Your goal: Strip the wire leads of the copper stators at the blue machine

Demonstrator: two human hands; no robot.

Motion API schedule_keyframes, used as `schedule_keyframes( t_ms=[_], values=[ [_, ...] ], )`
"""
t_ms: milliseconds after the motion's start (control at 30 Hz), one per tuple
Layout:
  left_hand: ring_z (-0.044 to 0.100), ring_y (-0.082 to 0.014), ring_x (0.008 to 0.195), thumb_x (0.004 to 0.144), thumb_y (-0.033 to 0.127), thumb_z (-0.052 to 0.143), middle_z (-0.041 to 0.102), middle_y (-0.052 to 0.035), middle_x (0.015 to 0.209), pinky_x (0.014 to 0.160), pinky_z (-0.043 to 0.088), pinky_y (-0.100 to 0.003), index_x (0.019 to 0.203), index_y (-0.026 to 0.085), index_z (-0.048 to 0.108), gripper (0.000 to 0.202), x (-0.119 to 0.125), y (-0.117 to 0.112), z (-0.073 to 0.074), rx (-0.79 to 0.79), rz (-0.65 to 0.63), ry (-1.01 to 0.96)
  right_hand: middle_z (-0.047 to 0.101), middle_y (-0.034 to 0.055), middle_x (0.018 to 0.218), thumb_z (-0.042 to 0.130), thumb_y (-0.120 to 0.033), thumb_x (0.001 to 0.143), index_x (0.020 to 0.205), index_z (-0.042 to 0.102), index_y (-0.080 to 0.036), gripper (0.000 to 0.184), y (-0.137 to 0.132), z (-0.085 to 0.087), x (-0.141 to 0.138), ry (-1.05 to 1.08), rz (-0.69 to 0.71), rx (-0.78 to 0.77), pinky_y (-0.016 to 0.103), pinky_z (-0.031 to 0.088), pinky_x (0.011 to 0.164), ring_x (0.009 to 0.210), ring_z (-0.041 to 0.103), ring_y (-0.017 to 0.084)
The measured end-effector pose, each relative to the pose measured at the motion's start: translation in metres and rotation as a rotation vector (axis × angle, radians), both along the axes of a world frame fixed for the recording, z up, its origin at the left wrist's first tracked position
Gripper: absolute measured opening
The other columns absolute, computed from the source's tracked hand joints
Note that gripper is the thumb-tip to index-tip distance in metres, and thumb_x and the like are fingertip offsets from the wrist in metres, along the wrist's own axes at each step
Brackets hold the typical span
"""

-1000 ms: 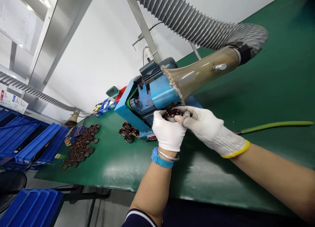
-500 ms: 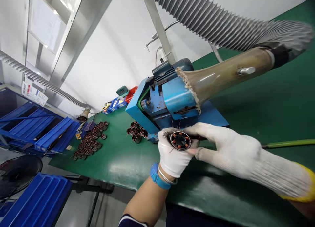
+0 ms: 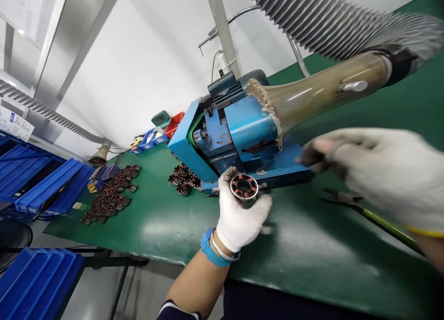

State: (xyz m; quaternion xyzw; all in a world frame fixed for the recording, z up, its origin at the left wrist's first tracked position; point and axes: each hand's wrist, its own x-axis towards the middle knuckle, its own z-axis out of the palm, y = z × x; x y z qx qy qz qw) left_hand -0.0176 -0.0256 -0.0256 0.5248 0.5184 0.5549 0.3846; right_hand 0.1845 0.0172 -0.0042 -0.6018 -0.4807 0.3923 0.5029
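My left hand [image 3: 239, 218], in a white glove, is closed round a small round motor stator [image 3: 244, 187] with copper windings, held just in front of the blue machine [image 3: 239, 126]. My right hand [image 3: 374, 167], also gloved, is off the stator and blurred by motion at the right, above a pair of pliers with green handles [image 3: 367, 211] lying on the green table [image 3: 312, 255]. Its fingers are smeared, so I cannot make out their state.
A ribbed extraction hose with a clear funnel [image 3: 322, 93] reaches into the machine. A small cluster of stators [image 3: 183, 179] lies beside the machine, and a larger pile [image 3: 110, 195] lies further left. Blue bins [image 3: 41, 190] stand at the left, small trays [image 3: 156, 135] at the back.
My right hand has let go of the stator and swung away to the right. My left hand keeps the stator, pulled back from under the machine.
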Motion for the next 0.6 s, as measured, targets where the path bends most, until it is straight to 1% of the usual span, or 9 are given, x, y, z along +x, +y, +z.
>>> schedule_keyframes(
  t_ms=[67, 100, 133, 200, 267, 333, 400, 500, 600],
  values=[
    [0.072, -0.0242, 0.111, 0.076, 0.025, 0.081, 0.07, -0.0078, 0.118, 0.107, 0.057, -0.044, 0.133, 0.025, 0.051, 0.065, -0.001, 0.002, -0.004, -0.01, -0.089, -0.035, 0.077, 0.0108, 0.083, 0.072, -0.055, 0.074, 0.094, 0.075, -0.022, 0.039, -0.005, -0.005, -0.017, -0.055, 0.219, -0.052, 0.049, 0.063, 0.071, 0.074, 0.073, 0.031],
    [0.071, -0.0258, 0.116, 0.078, 0.028, 0.08, 0.07, -0.0092, 0.123, 0.11, 0.056, -0.045, 0.134, 0.024, 0.052, 0.063, -0.002, 0.004, -0.007, 0.009, -0.112, -0.028, 0.08, 0.0115, 0.097, 0.075, -0.057, 0.069, 0.103, 0.076, -0.022, 0.048, -0.008, -0.008, -0.027, -0.028, 0.289, 0.011, 0.052, 0.064, 0.081, 0.088, 0.075, 0.035],
    [0.071, -0.0267, 0.119, 0.079, 0.029, 0.081, 0.07, -0.0101, 0.126, 0.112, 0.055, -0.046, 0.132, 0.024, 0.054, 0.06, -0.001, 0.007, -0.01, 0.038, -0.113, -0.007, 0.079, 0.012, 0.109, 0.078, -0.057, 0.066, 0.109, 0.075, -0.023, 0.055, -0.01, -0.012, -0.038, -0.012, 0.325, 0.085, 0.054, 0.063, 0.09, 0.1, 0.075, 0.038],
    [0.071, -0.0275, 0.119, 0.078, 0.03, 0.084, 0.071, -0.0108, 0.127, 0.112, 0.055, -0.046, 0.127, 0.023, 0.059, 0.055, 0.0, 0.012, -0.015, 0.092, -0.079, 0.052, 0.077, 0.0118, 0.122, 0.08, -0.054, 0.064, 0.119, 0.073, -0.023, 0.064, -0.012, -0.018, -0.055, 0.024, 0.364, 0.17, 0.054, 0.061, 0.101, 0.114, 0.073, 0.04],
    [0.072, -0.0278, 0.117, 0.077, 0.029, 0.086, 0.072, -0.0109, 0.125, 0.11, 0.057, -0.047, 0.123, 0.022, 0.061, 0.053, 0.002, 0.019, -0.016, 0.112, -0.038, 0.112, 0.078, 0.0116, 0.121, 0.079, -0.051, 0.067, 0.123, 0.071, -0.022, 0.063, -0.008, -0.022, -0.064, 0.083, 0.379, 0.16, 0.052, 0.062, 0.101, 0.114, 0.074, 0.038],
    [0.073, -0.0279, 0.115, 0.077, 0.027, 0.085, 0.074, -0.011, 0.123, 0.108, 0.058, -0.047, 0.121, 0.022, 0.063, 0.05, 0.005, 0.026, -0.014, 0.116, 0.012, 0.165, 0.08, 0.0108, 0.117, 0.075, -0.05, 0.073, 0.124, 0.07, -0.021, 0.059, -0.002, -0.023, -0.066, 0.166, 0.397, 0.132, 0.049, 0.064, 0.098, 0.11, 0.076, 0.036],
    [0.074, -0.0276, 0.113, 0.077, 0.028, 0.085, 0.075, -0.0108, 0.121, 0.105, 0.059, -0.046, 0.119, 0.022, 0.064, 0.047, 0.008, 0.031, -0.006, 0.12, 0.05, 0.202, 0.081, 0.0097, 0.115, 0.073, -0.049, 0.078, 0.123, 0.07, -0.021, 0.053, 0.004, -0.019, -0.066, 0.226, 0.398, 0.145, 0.047, 0.065, 0.095, 0.106, 0.077, 0.034],
    [0.076, -0.0269, 0.108, 0.076, 0.03, 0.086, 0.077, -0.0102, 0.116, 0.101, 0.061, -0.043, 0.116, 0.021, 0.065, 0.046, 0.012, 0.037, 0.007, 0.118, 0.053, 0.232, 0.081, 0.0086, 0.11, 0.07, -0.046, 0.083, 0.116, 0.073, -0.02, 0.041, 0.007, -0.01, -0.065, 0.245, 0.369, 0.193, 0.045, 0.065, 0.091, 0.102, 0.077, 0.033],
    [0.076, -0.0274, 0.106, 0.075, 0.03, 0.086, 0.078, -0.0104, 0.114, 0.099, 0.061, -0.043, 0.113, 0.021, 0.067, 0.043, 0.015, 0.04, 0.017, 0.115, 0.062, 0.28, 0.082, 0.0072, 0.108, 0.068, -0.041, 0.087, 0.113, 0.075, -0.021, 0.033, 0.007, -0.006, -0.065, 0.238, 0.361, 0.226, 0.042, 0.064, 0.094, 0.104, 0.077, 0.031]
  ],
)
